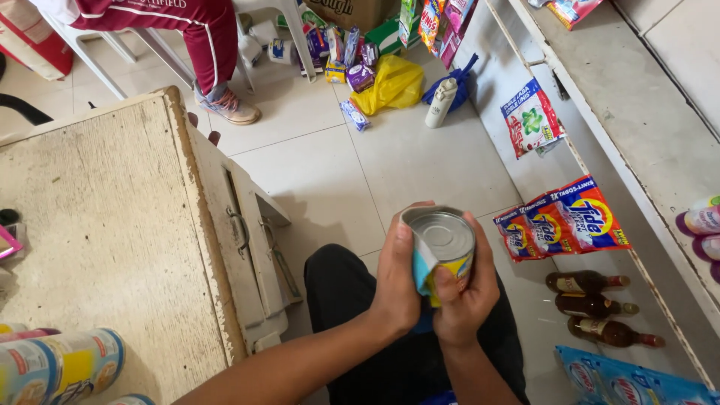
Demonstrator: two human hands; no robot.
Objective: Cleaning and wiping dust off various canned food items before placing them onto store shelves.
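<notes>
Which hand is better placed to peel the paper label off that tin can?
Probably the right hand: its thumb lies on the tin can next to the loose label. The left hand wraps around the can's side, steadying it.

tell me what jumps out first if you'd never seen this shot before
A silver-topped tin can sits at the centre, clasped by both hands, the left hand and the right hand wrapped round its label. To the right, bright sachet strips hang from a white shelf above three brown bottles. A worn wooden table fills the left.
</notes>
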